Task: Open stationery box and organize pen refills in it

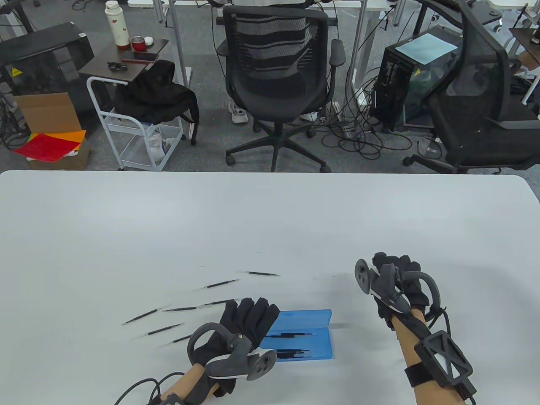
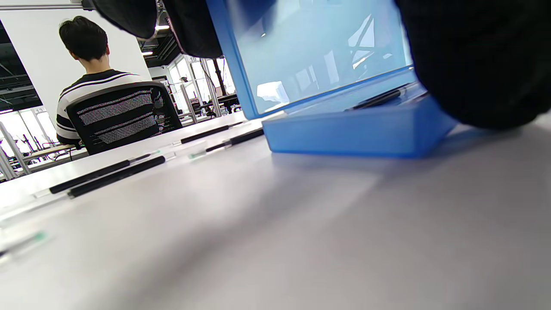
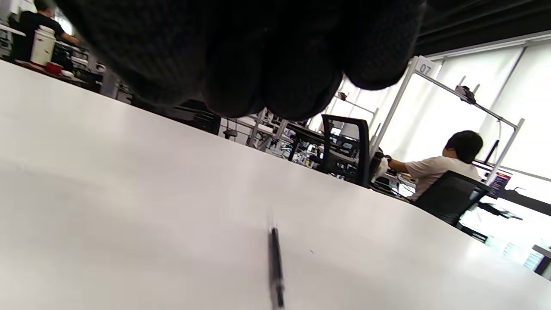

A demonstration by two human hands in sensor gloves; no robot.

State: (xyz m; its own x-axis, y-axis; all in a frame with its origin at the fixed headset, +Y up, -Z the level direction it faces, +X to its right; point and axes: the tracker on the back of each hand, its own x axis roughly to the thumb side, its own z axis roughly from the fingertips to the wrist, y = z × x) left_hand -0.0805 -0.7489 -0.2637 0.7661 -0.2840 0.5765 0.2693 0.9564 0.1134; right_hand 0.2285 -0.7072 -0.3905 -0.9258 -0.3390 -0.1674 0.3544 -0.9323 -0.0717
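Several pen refills lie left-right beside the open stationery box; left hand flat, right hand grip unclear.

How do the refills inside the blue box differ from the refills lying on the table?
The refills in the stationery box lie close together and roughly parallel along its tray; the loose refills on the table are scattered apart at different angles, left of the box. The boxed ones are fewer, though their exact number is hard to tell; about seven loose ones show. The left hand partly covers the boxed ones. Both kinds are thin and black.
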